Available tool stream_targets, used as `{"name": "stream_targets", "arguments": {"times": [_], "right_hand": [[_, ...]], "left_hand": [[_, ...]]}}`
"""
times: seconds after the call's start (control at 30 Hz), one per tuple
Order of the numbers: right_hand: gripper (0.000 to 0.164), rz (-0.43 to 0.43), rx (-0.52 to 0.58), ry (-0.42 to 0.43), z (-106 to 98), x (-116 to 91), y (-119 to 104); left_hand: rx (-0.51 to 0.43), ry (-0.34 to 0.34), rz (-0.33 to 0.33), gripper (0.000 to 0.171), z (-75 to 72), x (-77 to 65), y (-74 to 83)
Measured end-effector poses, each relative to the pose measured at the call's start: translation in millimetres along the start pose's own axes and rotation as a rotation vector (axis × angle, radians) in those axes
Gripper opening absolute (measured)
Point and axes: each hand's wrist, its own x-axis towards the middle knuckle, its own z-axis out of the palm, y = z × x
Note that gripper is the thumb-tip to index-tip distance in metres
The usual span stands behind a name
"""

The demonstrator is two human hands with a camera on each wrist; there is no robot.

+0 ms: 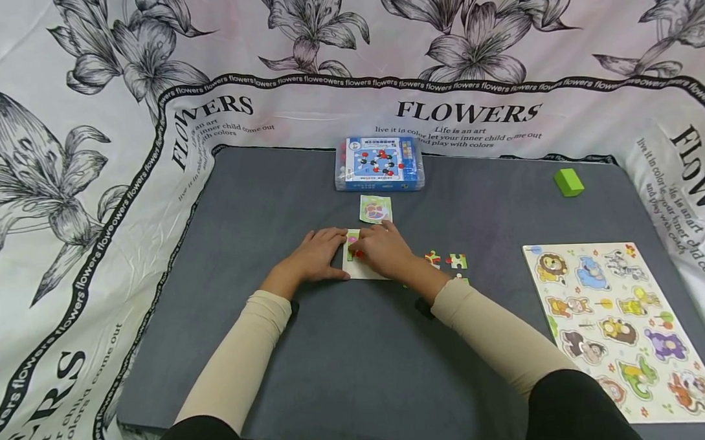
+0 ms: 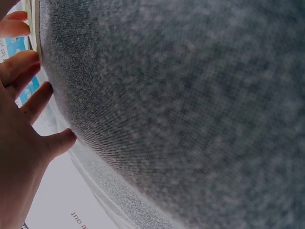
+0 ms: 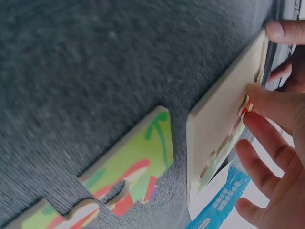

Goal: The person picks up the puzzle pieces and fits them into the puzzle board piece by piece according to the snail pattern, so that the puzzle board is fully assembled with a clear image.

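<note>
On the counter (image 1: pixel 311 364), an animal puzzle board (image 1: pixel 641 333) lies near right. The left hand (image 1: pixel 315 257) has a loose grip, its fingers and thumb touching the left edge of a jigsaw tray (image 1: pixel 357 270). The grip of the right hand (image 1: pixel 385 250) pinches a red-marked jigsaw piece (image 3: pixel 245 110) at the tray. Loose pieces (image 1: pixel 457 261) lie rightward; beyond are a picture card (image 1: pixel 375 208), green block (image 1: pixel 569 182) and molecule-kit case (image 1: pixel 380 164).

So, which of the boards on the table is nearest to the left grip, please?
The small pale board in the middle: the left grip touches its left edge, whereas the large animal board lies apart, farther to the right.
</note>
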Motion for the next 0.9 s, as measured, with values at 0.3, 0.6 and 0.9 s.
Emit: {"name": "stream_targets", "arguments": {"times": [0.3,0.6,0.9], "right_hand": [[0.022,0.038,-0.02,0.026,0.6,-2.9,-8.0],[0.022,0.031,0.015,0.07,6.9,-9.4,-4.3],[0.025,0.071,0.162,0.078,6.9,-6.4,-2.6]], "left_hand": [[0.0,0.012,-0.003,0.081,2.0,0.9,-1.3],[-0.026,0.013,0.015,0.081,6.4,0.0,-0.6],[-0.005,0.016,-0.002,0.08,5.2,2.0,-5.6]]}}
